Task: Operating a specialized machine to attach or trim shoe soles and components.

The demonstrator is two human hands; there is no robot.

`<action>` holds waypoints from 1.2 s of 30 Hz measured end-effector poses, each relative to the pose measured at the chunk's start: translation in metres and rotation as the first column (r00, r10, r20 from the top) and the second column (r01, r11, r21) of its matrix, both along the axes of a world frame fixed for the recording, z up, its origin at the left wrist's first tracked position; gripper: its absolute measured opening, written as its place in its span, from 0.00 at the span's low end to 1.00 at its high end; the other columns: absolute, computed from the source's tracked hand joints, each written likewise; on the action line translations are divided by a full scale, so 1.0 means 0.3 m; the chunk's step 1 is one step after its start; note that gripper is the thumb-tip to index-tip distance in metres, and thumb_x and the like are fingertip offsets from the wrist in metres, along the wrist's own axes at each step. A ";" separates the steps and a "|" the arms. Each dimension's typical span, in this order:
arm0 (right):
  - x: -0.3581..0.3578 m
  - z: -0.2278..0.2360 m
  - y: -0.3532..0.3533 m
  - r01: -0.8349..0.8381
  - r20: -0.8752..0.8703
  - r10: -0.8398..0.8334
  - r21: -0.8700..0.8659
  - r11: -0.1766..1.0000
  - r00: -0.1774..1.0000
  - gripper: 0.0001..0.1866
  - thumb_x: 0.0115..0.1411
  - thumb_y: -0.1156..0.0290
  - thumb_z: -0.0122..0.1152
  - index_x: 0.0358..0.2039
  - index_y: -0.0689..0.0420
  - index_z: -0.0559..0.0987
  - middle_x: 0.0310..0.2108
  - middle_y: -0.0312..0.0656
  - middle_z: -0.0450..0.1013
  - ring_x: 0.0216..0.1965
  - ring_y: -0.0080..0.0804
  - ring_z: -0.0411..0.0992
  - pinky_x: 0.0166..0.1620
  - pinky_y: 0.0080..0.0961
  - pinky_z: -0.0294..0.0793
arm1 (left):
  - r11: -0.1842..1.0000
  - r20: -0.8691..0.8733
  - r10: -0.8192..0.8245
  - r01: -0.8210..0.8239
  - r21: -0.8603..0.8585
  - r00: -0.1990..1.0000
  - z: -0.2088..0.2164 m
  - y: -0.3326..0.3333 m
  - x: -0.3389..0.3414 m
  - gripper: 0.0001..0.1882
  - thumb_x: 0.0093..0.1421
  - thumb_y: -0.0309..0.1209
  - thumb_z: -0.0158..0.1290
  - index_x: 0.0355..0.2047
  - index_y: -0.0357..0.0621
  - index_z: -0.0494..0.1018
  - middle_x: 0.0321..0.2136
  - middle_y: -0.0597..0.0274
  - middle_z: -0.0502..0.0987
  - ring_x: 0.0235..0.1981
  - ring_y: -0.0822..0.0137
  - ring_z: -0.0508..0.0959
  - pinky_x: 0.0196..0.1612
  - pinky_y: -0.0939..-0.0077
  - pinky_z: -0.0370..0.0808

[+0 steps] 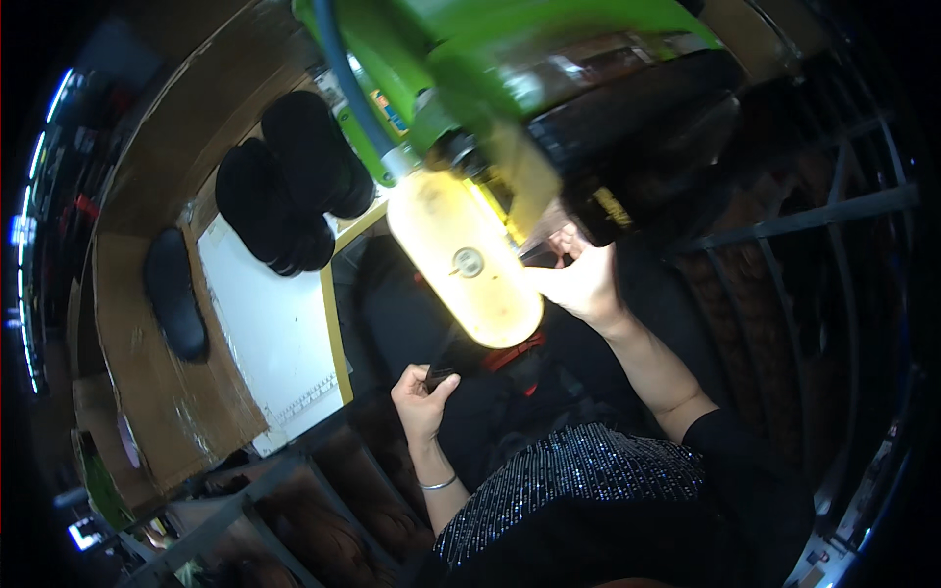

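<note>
My left hand [420, 404] is closed, thumb against bent fingers, on the edge of a dark, thin piece [441, 375]. Most of that piece is lost against the black background, so its kind cannot be made out. Higher up and to the right, my right hand [586, 284] is at the working end of a green machine [470, 59]. Its fingers are bent round a dark thing that I cannot name, and the thumb tip passes behind a glowing oblong lamp [466, 257]. A clear yellowish guard [529, 181] hangs just above these fingers.
On the left, a white table [279, 343] with a yellow edge bears stacks of black shoe-sole-shaped pieces [270, 206]. A single dark sole-shaped piece [176, 294] lies on the cardboard [127, 265] beside it. A blue-grey hose [343, 69] runs down to the lamp. A metal rail [804, 218] crosses at right.
</note>
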State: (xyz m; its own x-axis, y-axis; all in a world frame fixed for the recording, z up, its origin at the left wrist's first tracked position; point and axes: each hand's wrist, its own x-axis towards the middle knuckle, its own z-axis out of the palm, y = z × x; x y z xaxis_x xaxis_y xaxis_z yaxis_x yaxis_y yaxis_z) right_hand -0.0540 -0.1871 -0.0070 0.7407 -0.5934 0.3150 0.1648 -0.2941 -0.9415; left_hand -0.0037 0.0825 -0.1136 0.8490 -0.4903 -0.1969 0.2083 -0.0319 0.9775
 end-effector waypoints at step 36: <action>-0.057 -0.016 -0.022 -0.163 0.074 0.146 0.473 0.866 0.987 0.14 0.48 0.80 0.68 0.28 0.61 0.69 0.24 0.38 0.72 0.22 0.16 0.70 0.21 0.13 0.73 | 0.999 0.276 0.040 -0.029 -0.043 0.960 0.165 0.001 0.250 0.06 0.49 0.21 0.59 0.25 0.35 0.72 0.24 0.67 0.72 0.26 0.78 0.69 0.31 0.86 0.65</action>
State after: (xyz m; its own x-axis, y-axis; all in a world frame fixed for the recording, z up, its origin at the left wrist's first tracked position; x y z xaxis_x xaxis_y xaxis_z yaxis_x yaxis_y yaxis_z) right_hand -0.0711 -0.1938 -0.0116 0.8291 -0.5567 0.0511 0.2063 0.2196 -0.9535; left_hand 0.0713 0.0829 -0.0642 0.8842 -0.4623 0.0662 -0.0699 0.0090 0.9975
